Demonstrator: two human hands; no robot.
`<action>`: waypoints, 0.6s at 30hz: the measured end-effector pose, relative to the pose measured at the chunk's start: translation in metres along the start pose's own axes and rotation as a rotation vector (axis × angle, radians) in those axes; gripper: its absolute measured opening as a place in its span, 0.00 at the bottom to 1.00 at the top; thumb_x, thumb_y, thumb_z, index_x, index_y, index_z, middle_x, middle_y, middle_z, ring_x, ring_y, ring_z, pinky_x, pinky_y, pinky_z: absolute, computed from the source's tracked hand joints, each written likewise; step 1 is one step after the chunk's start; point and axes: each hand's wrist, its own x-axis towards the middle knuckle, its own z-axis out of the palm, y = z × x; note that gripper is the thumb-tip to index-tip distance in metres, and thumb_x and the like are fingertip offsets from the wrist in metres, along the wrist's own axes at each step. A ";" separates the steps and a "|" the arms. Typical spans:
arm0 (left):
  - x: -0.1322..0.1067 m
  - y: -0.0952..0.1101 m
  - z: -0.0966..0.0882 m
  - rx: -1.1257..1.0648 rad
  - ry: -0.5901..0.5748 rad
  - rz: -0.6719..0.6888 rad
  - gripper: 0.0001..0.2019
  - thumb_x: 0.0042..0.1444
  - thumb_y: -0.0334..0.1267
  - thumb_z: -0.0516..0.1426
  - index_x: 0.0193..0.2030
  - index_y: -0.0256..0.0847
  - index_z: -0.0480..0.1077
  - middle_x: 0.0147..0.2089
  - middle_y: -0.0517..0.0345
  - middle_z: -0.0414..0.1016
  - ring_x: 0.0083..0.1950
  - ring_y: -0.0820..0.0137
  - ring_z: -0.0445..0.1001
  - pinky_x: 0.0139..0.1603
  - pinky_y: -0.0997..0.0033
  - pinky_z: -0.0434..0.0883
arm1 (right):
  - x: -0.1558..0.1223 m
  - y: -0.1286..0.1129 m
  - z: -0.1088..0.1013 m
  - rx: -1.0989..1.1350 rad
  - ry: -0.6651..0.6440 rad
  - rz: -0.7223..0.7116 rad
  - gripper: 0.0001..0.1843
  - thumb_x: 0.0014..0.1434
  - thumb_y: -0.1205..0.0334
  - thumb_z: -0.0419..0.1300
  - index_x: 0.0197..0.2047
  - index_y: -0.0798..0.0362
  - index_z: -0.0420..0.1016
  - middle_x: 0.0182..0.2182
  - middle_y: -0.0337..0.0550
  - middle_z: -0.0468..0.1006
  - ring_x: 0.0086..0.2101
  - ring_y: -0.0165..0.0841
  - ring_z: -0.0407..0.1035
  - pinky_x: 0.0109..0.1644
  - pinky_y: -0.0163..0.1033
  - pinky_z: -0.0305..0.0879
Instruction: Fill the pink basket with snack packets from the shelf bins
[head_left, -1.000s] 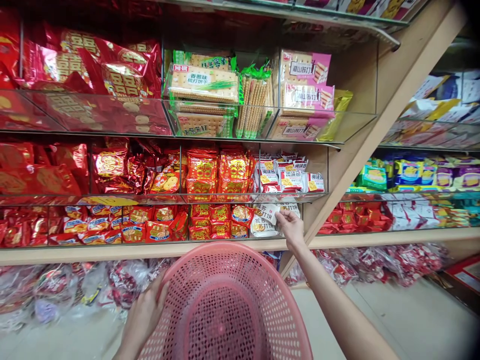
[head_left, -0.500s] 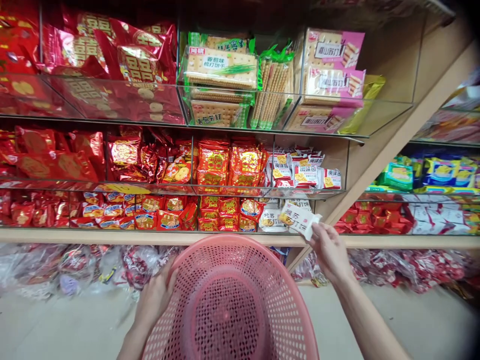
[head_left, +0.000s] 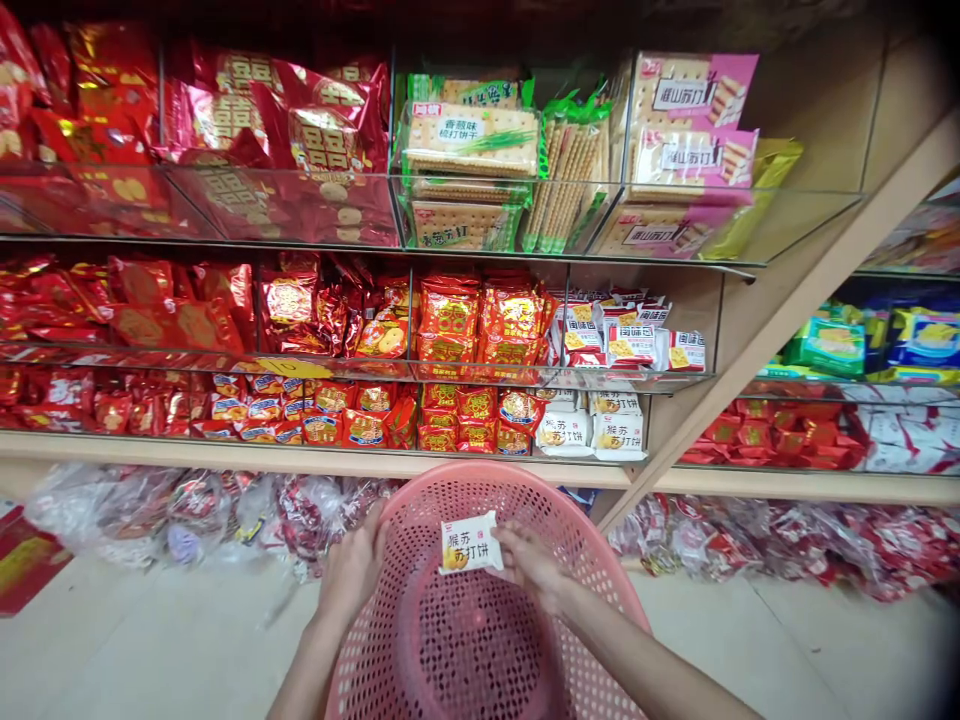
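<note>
"苏打饼" on white packet (head_left: 470,543)

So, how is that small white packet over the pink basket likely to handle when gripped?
Probably light: the right hand holds the white packet above the pink basket by one edge, fingertips alone. It looks fairly stiff, flat rather than drooping, so brittle crackers inside might crack if squeezed. The glossy wrapper may be slippery.

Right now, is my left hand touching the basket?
Touching. The head view shows the left hand gripping the basket at its left rim, no gap; the right hand holds a packet.
</note>
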 end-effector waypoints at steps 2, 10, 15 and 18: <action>-0.005 0.001 0.001 0.000 0.001 -0.009 0.24 0.66 0.41 0.39 0.66 0.40 0.54 0.49 0.43 0.77 0.47 0.56 0.77 0.47 0.58 0.69 | 0.017 0.010 0.003 -0.009 -0.001 0.035 0.16 0.46 0.60 0.66 0.29 0.49 0.58 0.27 0.37 0.80 0.31 0.32 0.76 0.36 0.38 0.71; -0.011 -0.002 0.005 -0.021 0.012 -0.042 0.24 0.66 0.43 0.39 0.66 0.40 0.54 0.52 0.44 0.75 0.46 0.56 0.78 0.46 0.59 0.69 | 0.040 0.026 -0.011 -0.043 0.008 0.062 0.12 0.48 0.61 0.62 0.29 0.49 0.59 0.24 0.37 0.79 0.28 0.31 0.75 0.36 0.37 0.70; -0.009 0.000 0.005 -0.007 0.015 -0.038 0.24 0.66 0.43 0.39 0.66 0.41 0.54 0.52 0.45 0.76 0.45 0.57 0.78 0.45 0.60 0.69 | 0.049 0.037 -0.016 -0.097 0.068 -0.009 0.13 0.47 0.59 0.62 0.27 0.49 0.59 0.22 0.34 0.77 0.25 0.30 0.74 0.32 0.35 0.68; -0.011 0.001 0.003 -0.006 0.013 -0.028 0.23 0.66 0.42 0.39 0.66 0.42 0.55 0.52 0.47 0.76 0.47 0.58 0.77 0.45 0.62 0.70 | 0.055 0.044 -0.016 -0.157 0.125 -0.072 0.12 0.45 0.57 0.62 0.25 0.49 0.60 0.20 0.33 0.75 0.24 0.30 0.72 0.30 0.34 0.66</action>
